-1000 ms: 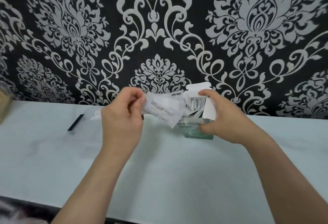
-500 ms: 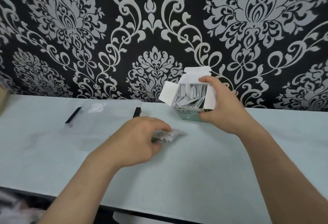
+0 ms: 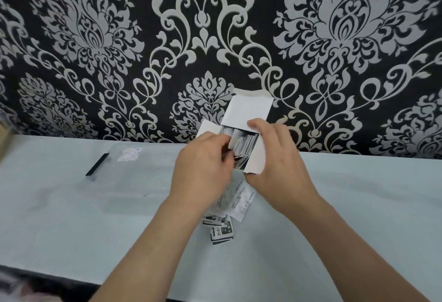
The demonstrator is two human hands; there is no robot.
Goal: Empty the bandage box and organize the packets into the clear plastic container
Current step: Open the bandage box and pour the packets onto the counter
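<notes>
Two hands (image 3: 203,168) (image 3: 277,158), one bandage box (image 3: 257,158), many packets (image 3: 244,145)

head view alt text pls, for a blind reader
A right hand holds an open bandage box tilted above a pale table while the left hand pinches packets inside it. Loose packets and a leaflet lie below the hands; a clear plastic container sits to the left.

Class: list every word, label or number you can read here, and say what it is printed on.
"防水": on a small packet lying on the table; its other print is blurred.
White printed sheet beside it: lines of print, too blurred to read.
Sticker: a drawing, no readable words.
</notes>
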